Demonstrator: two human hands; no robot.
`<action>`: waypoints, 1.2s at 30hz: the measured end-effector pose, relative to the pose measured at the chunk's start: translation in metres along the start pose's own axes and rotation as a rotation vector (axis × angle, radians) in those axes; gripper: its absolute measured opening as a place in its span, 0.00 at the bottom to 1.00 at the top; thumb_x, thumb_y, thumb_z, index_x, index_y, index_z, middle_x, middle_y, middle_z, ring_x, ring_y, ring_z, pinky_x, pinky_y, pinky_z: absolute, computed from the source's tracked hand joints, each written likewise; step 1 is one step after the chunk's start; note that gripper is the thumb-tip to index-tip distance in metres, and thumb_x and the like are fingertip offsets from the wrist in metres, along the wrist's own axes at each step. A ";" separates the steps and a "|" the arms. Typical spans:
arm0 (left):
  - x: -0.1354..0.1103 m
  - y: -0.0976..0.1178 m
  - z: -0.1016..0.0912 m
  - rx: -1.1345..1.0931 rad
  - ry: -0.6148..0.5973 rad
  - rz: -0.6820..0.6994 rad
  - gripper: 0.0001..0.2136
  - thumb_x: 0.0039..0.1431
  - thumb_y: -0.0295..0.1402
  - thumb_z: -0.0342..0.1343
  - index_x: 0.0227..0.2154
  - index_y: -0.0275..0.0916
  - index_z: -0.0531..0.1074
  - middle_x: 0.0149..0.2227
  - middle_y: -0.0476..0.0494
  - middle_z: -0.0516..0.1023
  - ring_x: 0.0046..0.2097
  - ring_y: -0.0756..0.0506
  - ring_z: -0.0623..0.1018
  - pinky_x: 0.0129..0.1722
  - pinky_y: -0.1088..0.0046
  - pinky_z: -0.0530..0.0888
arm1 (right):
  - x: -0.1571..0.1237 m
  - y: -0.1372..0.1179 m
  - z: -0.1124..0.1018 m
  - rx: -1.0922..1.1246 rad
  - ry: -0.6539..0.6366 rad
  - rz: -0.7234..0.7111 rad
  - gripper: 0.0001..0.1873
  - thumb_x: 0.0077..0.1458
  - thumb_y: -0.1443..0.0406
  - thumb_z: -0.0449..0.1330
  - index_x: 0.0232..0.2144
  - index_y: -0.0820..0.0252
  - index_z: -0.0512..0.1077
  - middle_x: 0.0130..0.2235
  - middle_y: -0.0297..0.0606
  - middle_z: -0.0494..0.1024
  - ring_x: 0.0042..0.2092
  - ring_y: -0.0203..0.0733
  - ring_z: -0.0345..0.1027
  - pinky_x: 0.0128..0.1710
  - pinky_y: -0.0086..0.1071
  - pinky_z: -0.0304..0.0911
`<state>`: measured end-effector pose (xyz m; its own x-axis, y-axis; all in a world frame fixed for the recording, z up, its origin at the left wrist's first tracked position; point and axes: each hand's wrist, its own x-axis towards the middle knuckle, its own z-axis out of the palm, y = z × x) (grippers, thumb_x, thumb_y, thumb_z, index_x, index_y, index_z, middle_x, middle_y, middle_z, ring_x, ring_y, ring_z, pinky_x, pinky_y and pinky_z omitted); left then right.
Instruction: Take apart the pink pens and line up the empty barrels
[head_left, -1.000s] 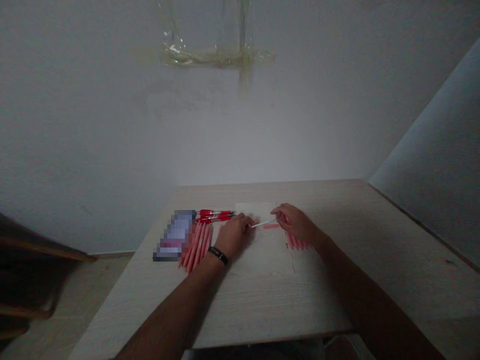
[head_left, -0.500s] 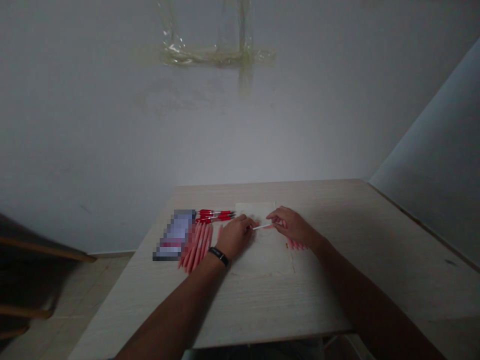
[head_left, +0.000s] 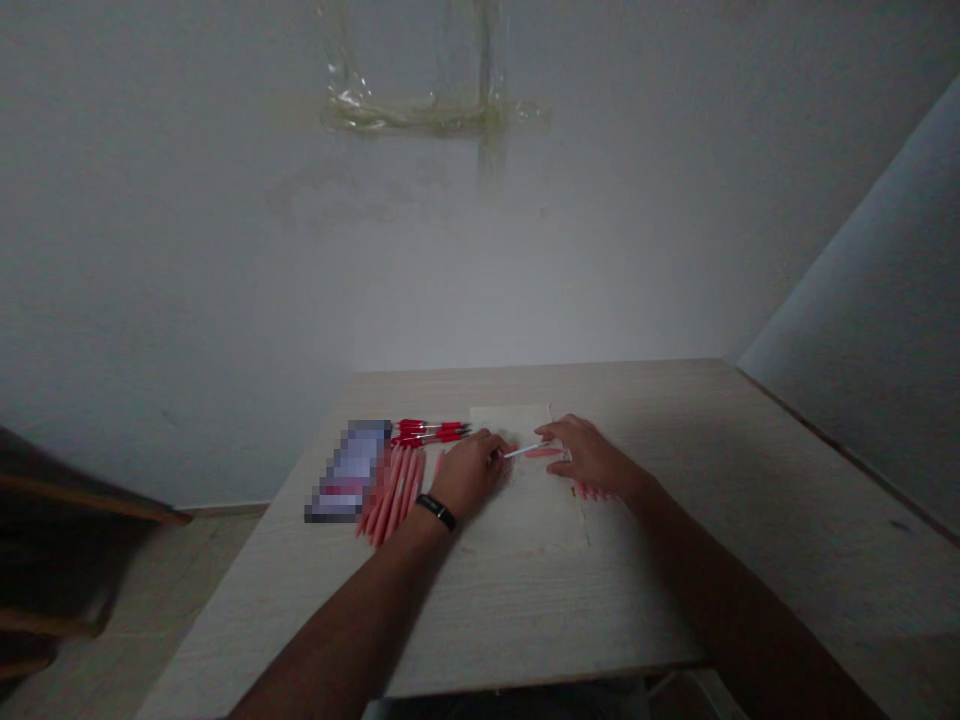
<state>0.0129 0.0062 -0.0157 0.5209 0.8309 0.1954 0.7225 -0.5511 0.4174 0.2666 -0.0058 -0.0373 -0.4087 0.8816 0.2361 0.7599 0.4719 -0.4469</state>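
Observation:
My left hand (head_left: 472, 467), with a black band on its wrist, has its fingertips closed around the left end of a thin white stick (head_left: 525, 450) that looks like a pen refill. The stick slants up to the right over a pale sheet (head_left: 517, 515). Thumb and fingers of my right hand (head_left: 589, 452) are spread apart beside the stick's right end. Between the hands, a pink pen part (head_left: 544, 454) lies on the sheet. Several pink pens or pen barrels (head_left: 592, 492) lie partly hidden under my right hand.
Left of my left hand lie several pink pens or barrels (head_left: 394, 490), with red pens (head_left: 431, 433) behind them. A pixelated phone-like device (head_left: 349, 470) is at the table's left. The wooden table (head_left: 645, 390) meets a wall bearing clear tape (head_left: 420, 118).
My right hand has loosened its pinch, and its thumb and fingers are now apart. More of the pink part between the hands shows. My left hand has hardly moved.

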 end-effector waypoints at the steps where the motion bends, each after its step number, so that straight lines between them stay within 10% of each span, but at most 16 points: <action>1: 0.000 0.000 0.000 0.003 0.001 -0.002 0.09 0.62 0.29 0.51 0.39 0.42 0.77 0.39 0.44 0.77 0.38 0.48 0.75 0.35 0.75 0.66 | 0.000 0.000 0.000 -0.001 -0.006 0.001 0.31 0.47 0.69 0.69 0.54 0.58 0.70 0.50 0.44 0.73 0.50 0.47 0.65 0.52 0.40 0.58; 10: -0.001 -0.001 0.000 0.007 -0.015 -0.014 0.09 0.61 0.30 0.52 0.40 0.43 0.77 0.39 0.44 0.77 0.39 0.47 0.75 0.35 0.75 0.66 | 0.001 0.007 0.001 0.013 0.018 -0.052 0.27 0.48 0.69 0.68 0.51 0.57 0.71 0.48 0.42 0.74 0.50 0.47 0.64 0.52 0.39 0.58; 18: 0.000 0.001 -0.002 -0.009 -0.007 -0.022 0.08 0.61 0.30 0.53 0.38 0.42 0.77 0.38 0.44 0.77 0.38 0.47 0.75 0.36 0.75 0.66 | 0.007 0.003 0.002 -0.062 0.108 -0.079 0.02 0.56 0.67 0.64 0.33 0.58 0.74 0.39 0.40 0.75 0.46 0.46 0.63 0.47 0.38 0.58; 36: 0.002 -0.013 0.003 -0.020 0.032 -0.064 0.08 0.61 0.33 0.55 0.37 0.40 0.78 0.36 0.43 0.78 0.35 0.47 0.75 0.32 0.75 0.64 | 0.008 0.014 -0.014 -0.076 0.290 -0.039 0.02 0.57 0.67 0.62 0.34 0.59 0.72 0.36 0.39 0.76 0.42 0.46 0.65 0.45 0.38 0.58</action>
<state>0.0059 0.0146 -0.0235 0.4589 0.8667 0.1957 0.7448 -0.4953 0.4472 0.2814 0.0075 -0.0294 -0.2854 0.8215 0.4936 0.7867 0.4950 -0.3689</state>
